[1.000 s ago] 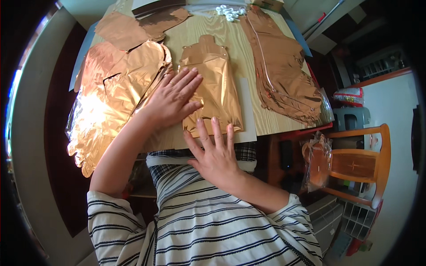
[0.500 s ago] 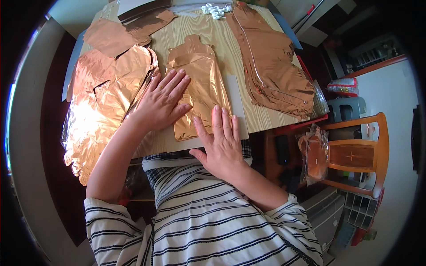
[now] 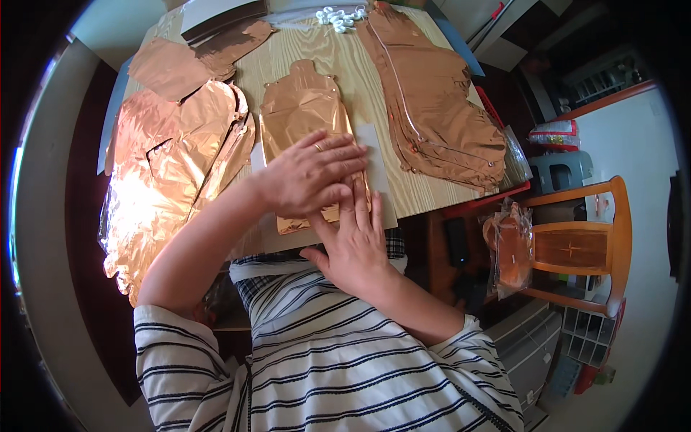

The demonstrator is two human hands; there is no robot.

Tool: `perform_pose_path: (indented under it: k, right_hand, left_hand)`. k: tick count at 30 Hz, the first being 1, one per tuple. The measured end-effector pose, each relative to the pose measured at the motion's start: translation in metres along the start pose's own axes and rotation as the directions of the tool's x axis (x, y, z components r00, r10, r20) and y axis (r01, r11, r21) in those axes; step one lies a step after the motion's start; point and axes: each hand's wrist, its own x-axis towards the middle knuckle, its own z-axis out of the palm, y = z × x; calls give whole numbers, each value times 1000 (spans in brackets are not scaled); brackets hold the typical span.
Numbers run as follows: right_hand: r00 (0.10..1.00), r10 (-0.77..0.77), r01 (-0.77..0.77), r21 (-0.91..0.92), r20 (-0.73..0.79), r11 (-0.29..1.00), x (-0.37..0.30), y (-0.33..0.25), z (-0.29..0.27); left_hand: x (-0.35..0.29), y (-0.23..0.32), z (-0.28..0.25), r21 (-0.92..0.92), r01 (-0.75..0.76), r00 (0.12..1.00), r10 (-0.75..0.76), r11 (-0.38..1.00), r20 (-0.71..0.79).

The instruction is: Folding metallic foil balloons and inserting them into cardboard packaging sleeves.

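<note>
Left hand palm-down on the copper foil piece, fingers close together, partly overlapping the right hand's fingertips in view; right hand flat at the foil's lower right, fingers spread; neither hand clamped on anything. Foil piece lies on a pale sheet at the wooden table's near edge; glossy foil pile left of it; copper foil stack right.

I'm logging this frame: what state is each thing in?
Left hand: open, palm down.
Right hand: open, fingers extended.
Middle foil piece: flat, creased.
Grey sheet: flat, under that piece.
Left foil pile: crumpled, overhanging.
Right foil stack: layered, wrinkled.
Small white pieces: heaped.
Bagged item: wrapped in clear plastic.
</note>
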Motion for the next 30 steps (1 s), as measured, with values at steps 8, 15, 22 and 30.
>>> perform_pose_path:
  k: [8, 15, 22, 30]
  right_hand:
    - [996, -22, 23, 13, -87, 1000, -2, 2, 6]
    - [998, 3, -1, 36, -70, 999, -3, 0, 4]
    - [895, -51, 141, 173, -443, 975, -35, 20, -4]
    - [898, 140, -332, 852, 417, -404, -62, 82, -17]
  left_hand:
    - [-3, -51, -1, 293, 135, 985, -96, 947, -146]
    - [-41, 13, -13, 166, 233, 968, -212, 958, -135]
    - [-63, 23, 5, 131, 267, 963, -259, 955, -78]
    - [-69, 53, 20, 102, 219, 975, -213, 970, -65]
